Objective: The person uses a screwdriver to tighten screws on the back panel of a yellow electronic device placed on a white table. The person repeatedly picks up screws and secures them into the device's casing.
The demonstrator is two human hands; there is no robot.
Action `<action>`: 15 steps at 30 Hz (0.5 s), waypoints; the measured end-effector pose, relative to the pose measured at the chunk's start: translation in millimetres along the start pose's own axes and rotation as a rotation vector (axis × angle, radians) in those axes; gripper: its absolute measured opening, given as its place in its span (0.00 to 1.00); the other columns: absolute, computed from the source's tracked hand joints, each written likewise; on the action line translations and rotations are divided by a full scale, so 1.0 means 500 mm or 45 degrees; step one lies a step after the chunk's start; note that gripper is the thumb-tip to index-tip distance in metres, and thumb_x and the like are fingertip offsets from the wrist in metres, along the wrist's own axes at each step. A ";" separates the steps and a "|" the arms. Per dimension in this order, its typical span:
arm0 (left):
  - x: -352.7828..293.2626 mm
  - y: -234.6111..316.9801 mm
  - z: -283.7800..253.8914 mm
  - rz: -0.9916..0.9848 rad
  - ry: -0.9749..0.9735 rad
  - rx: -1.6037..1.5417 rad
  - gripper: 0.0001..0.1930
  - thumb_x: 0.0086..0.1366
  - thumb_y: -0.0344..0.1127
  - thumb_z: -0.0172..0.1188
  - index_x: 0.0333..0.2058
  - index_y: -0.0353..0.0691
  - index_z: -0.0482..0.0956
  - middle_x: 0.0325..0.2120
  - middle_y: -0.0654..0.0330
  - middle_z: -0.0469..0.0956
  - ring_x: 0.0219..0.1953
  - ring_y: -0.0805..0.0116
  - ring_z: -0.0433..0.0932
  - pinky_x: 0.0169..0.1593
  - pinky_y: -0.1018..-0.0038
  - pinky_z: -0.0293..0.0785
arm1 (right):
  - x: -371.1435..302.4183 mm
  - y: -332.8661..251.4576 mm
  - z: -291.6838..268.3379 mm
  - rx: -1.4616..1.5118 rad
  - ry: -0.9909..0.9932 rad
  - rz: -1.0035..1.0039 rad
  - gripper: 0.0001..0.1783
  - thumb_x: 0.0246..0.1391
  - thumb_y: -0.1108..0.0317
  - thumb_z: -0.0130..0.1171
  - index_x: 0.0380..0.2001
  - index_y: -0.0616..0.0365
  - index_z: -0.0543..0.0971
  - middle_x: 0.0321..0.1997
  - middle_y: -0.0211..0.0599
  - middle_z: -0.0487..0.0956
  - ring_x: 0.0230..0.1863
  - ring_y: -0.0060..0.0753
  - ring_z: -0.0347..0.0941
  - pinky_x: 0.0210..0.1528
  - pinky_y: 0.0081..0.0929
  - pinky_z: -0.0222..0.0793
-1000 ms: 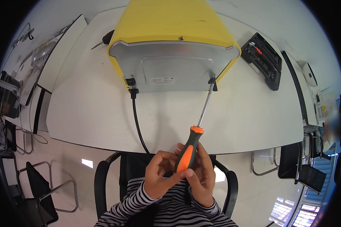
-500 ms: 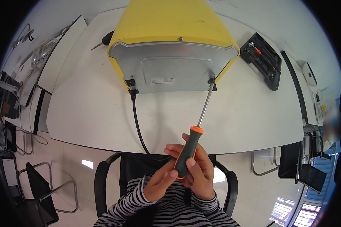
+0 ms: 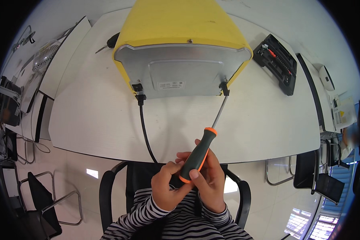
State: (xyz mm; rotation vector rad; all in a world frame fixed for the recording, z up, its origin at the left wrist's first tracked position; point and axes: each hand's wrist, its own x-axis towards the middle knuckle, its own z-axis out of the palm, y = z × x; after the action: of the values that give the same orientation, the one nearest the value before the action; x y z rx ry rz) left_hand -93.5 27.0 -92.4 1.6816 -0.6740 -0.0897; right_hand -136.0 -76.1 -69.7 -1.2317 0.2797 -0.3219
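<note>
My right hand [image 3: 213, 182] grips the dark green and orange handle of a long screwdriver [image 3: 197, 159], thumb along its side. At the handle's butt end, my left hand [image 3: 165, 187] has its fingers curled against it. The metal shaft slants up and right to a small black foot [image 3: 225, 88] at the lower right of a grey metal panel [image 3: 186, 72]; the tip itself is hidden there. That panel closes one end of a large yellow casing [image 3: 184, 24]. A black power cord [image 3: 144, 132] is plugged in at the panel's lower left.
A white table [image 3: 96, 108] carries the casing. An open black tool case [image 3: 287, 85] with red-tipped pieces lies at right. Behind the casing's left side pokes a black-handled tool [image 3: 113, 40]. Black chairs [image 3: 44, 196] stand around, one armrest [image 3: 244, 200] close to my right.
The handle has tilted further right and risen slightly, and the black foot has swung to a different angle. My left hand has curled more and shifted upward around the butt end.
</note>
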 end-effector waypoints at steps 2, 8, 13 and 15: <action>-0.003 -0.005 -0.002 0.077 -0.044 0.072 0.23 0.42 0.27 0.64 0.36 0.32 0.64 0.28 0.52 0.72 0.29 0.62 0.75 0.34 0.75 0.71 | -0.004 0.000 -0.004 0.019 -0.013 0.034 0.31 0.47 0.73 0.48 0.54 0.67 0.50 0.41 0.52 0.69 0.43 0.40 0.68 0.47 0.33 0.64; -0.027 -0.002 -0.002 -0.079 -0.225 -0.298 0.21 0.49 0.26 0.59 0.40 0.30 0.61 0.35 0.48 0.71 0.36 0.63 0.75 0.40 0.74 0.70 | -0.020 0.009 0.004 0.161 0.113 -0.069 0.32 0.45 0.70 0.47 0.53 0.68 0.50 0.35 0.47 0.70 0.40 0.42 0.70 0.44 0.35 0.66; -0.026 -0.001 0.005 -0.332 -0.376 -0.668 0.17 0.54 0.25 0.52 0.42 0.31 0.59 0.37 0.52 0.69 0.40 0.67 0.71 0.45 0.72 0.68 | -0.024 0.011 -0.005 0.077 0.220 -0.046 0.32 0.37 0.66 0.45 0.48 0.69 0.54 0.33 0.45 0.68 0.38 0.45 0.70 0.44 0.37 0.66; -0.028 -0.001 0.008 -0.347 -0.383 -0.684 0.17 0.54 0.25 0.52 0.42 0.32 0.58 0.38 0.53 0.68 0.41 0.68 0.70 0.45 0.72 0.68 | -0.024 0.010 -0.008 0.091 0.185 -0.008 0.32 0.37 0.66 0.44 0.48 0.69 0.54 0.32 0.45 0.68 0.39 0.44 0.70 0.44 0.36 0.65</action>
State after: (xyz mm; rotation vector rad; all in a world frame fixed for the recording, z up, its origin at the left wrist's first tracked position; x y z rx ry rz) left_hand -106.5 30.0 -98.3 1.2353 -0.5723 -0.6706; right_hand -148.0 -73.3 -75.3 -1.1407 0.3866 -0.4245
